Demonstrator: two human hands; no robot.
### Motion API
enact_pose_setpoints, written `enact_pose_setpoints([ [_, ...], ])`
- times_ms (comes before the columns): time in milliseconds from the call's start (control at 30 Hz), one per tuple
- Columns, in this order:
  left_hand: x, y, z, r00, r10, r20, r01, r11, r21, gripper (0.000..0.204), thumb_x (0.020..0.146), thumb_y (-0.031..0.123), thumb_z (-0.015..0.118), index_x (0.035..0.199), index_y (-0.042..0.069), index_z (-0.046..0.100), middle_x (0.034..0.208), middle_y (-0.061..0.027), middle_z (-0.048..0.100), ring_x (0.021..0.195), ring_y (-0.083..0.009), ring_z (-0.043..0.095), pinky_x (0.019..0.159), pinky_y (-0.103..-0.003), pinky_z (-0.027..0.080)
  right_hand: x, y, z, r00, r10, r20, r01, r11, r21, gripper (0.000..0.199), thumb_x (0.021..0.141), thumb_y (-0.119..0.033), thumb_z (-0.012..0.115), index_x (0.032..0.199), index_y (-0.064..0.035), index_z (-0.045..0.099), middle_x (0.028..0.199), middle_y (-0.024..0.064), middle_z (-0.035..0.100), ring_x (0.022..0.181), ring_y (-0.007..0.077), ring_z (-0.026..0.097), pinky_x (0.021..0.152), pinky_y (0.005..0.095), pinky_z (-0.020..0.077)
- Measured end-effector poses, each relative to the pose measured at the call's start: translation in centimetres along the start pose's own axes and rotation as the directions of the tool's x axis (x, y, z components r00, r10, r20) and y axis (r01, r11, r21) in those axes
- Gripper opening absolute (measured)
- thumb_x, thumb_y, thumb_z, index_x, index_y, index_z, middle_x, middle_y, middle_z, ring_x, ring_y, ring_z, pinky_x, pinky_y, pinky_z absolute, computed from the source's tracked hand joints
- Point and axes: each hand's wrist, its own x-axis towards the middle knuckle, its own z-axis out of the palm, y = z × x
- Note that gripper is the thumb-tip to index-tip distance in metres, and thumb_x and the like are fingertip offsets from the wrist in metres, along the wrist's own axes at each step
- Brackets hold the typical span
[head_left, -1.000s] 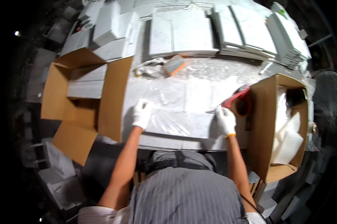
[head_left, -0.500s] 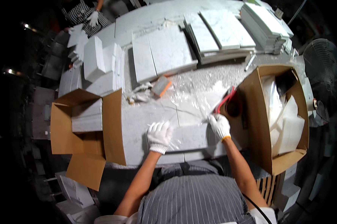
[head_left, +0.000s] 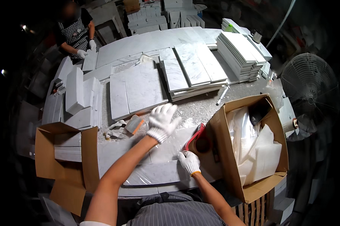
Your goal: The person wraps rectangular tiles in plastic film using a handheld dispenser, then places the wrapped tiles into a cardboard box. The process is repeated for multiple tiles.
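Observation:
My left hand, in a white knit glove, hangs over the slabs with its fingers apart and nothing in it. My right hand, gloved too, has its fingers curled at the near end of a red tape dispenser; what they hold, if anything, is hidden. A roll of brown tape sits beside the red frame. Under and before my hands lies a long white marble slab with shiny clear film over it. An orange-edged grey block and a crumpled pale glove or rag lie beyond it.
An open carton with white slabs stands left. Another carton holds plastic and foam sheets at right. Marble slab stacks line the far side, with a marker pen nearby. A fan stands right; a co-worker works far left.
My left hand has lifted off the near slab and moved away from me, its fingers opening out. My right hand stays by the tape dispenser. The view has tilted up and turned right.

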Motion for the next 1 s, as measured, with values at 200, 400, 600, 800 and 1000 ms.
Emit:
enact_pose_setpoints([
  [200, 10.8, 0.9, 5.8, 0.959, 0.225, 0.171, -0.244, 0.964, 0.101, 0.04, 0.078, 0.035, 0.076, 0.108, 0.011, 0.064, 0.108, -0.0083, 0.063, 0.105, -0.0283, 0.06, 0.091, -0.043, 0.047, 0.5, 0.9, 0.4, 0.998, -0.053, 0.033, 0.051, 0.997, 0.059, 0.043, 0.091, -0.047, 0.061, 0.086, -0.0059, 0.073, 0.088, 0.0193, 0.069, 0.081, 0.04, 0.067, 0.07, 0.0452, 0.0529],
  [400, 17.6, -0.3, 13.5, 0.932, 0.325, 0.159, -0.355, 0.908, 0.224, 0.03, 0.083, 0.034, 0.07, 0.102, 0.012, 0.062, 0.099, -0.0083, 0.064, 0.094, -0.0299, 0.062, 0.083, -0.043, 0.05, 0.1, -0.1, -0.1, 0.996, -0.077, 0.044, 0.072, 0.991, 0.115, 0.045, 0.092, -0.042, 0.062, 0.072, -0.0022, 0.068, 0.08, 0.0199, 0.064, 0.07, 0.0396, 0.063, 0.064, 0.0467, 0.0502],
  [600, 20.9, -0.9, 14.6, 0.846, 0.472, 0.25, -0.521, 0.83, 0.199, 0.02, 0.085, 0.021, 0.063, 0.105, 0.02, 0.063, 0.092, -0.008, 0.066, 0.08, -0.0293, 0.067, 0.062, -0.041, 0.055, 0.4, 0.4, 0.0, 0.997, -0.053, 0.062, 0.041, 0.982, 0.184, 0.046, 0.092, -0.041, 0.062, 0.07, -0.0013, 0.066, 0.078, 0.022, 0.062, 0.068, 0.0403, 0.062, 0.064, 0.0472, 0.0491],
  [800, 21.4, -0.7, 14.6, 0.805, 0.484, 0.344, -0.567, 0.798, 0.203, 0.025, 0.09, 0.018, 0.054, 0.112, 0.025, 0.062, 0.097, -0.0069, 0.066, 0.089, -0.0266, 0.067, 0.065, -0.038, 0.055, 0.8, -0.2, -0.4, 0.991, -0.026, 0.129, -0.001, 0.979, 0.204, 0.043, 0.093, -0.041, 0.063, 0.075, -0.0017, 0.067, 0.08, 0.0217, 0.063, 0.071, 0.0404, 0.063, 0.065, 0.0472, 0.0494],
  [1000, 21.9, 1.1, 14.5, 0.812, 0.352, 0.466, -0.439, 0.894, 0.089, 0.017, 0.091, 0.026, 0.056, 0.101, 0.018, 0.068, 0.1, -0.0118, 0.066, 0.088, -0.0267, 0.068, 0.069, -0.037, 0.057, 0.9, 0.2, -0.6, 0.997, -0.054, 0.058, 0.04, 0.976, 0.215, 0.042, 0.092, -0.041, 0.064, 0.078, -0.0017, 0.068, 0.082, 0.023, 0.064, 0.075, 0.0403, 0.064, 0.068, 0.0456, 0.0509],
])
